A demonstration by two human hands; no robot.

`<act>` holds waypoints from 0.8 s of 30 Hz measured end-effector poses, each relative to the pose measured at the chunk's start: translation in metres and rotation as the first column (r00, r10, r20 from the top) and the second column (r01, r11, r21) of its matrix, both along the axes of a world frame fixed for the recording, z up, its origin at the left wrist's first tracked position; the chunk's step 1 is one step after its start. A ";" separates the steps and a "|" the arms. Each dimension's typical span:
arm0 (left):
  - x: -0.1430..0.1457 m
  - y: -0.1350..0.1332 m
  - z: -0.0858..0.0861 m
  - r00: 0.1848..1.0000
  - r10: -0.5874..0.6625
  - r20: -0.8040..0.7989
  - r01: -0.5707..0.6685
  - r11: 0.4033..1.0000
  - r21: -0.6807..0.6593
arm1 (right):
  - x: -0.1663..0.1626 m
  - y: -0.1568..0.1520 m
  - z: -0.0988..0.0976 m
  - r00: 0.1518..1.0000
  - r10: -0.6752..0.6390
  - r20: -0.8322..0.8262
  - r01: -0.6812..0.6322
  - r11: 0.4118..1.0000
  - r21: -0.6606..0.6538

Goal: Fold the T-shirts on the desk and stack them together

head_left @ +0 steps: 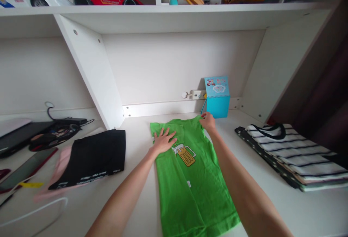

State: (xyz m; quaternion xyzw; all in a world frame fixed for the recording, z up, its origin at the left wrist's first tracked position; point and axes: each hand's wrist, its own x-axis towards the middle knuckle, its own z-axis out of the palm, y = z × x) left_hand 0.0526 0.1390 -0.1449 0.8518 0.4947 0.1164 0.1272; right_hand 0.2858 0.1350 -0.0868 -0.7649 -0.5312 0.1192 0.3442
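A green T-shirt (190, 186) with a yellow beer-mug print lies lengthwise on the white desk (138, 179), folded narrow. My left hand (163, 140) rests flat on its upper left part, fingers spread. My right hand (208, 121) is at the shirt's far right corner, fingers curled and pinching the fabric edge, right in front of a blue box (217, 97).
A folded black garment (92, 159) on pink cloth lies left. A stack of folded striped clothes (293, 155) sits right. A white slanted shelf support (92, 74) stands left of the shirt. Cables, a laptop and a phone lie far left. Toy cars and a toy excavator fill the upper shelf.
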 end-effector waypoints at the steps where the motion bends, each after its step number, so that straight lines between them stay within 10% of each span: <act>1: 0.000 0.001 -0.001 0.999 0.016 0.037 -0.016 1.000 -0.002 | -0.015 -0.003 0.006 0.997 0.070 0.022 -0.071 0.997 0.031; 8: -0.009 0.016 -0.004 0.839 0.306 0.449 -0.275 0.952 -0.135 | -0.056 -0.046 0.027 0.784 0.611 0.110 -0.619 0.783 0.059; 16: 0.001 0.020 0.007 0.861 0.230 0.454 -0.216 0.973 -0.085 | 0.024 -0.169 -0.021 0.806 0.537 0.249 -0.476 0.838 -0.268; 20: 0.008 0.024 0.020 0.856 0.203 0.475 -0.208 0.977 -0.044 | 0.017 -0.209 -0.029 0.829 0.366 0.422 -0.249 0.919 -0.307; 24: 0.001 0.031 0.028 0.825 0.206 0.527 -0.191 0.978 -0.084 | -0.011 -0.228 -0.026 0.821 0.371 0.433 -0.298 0.927 -0.229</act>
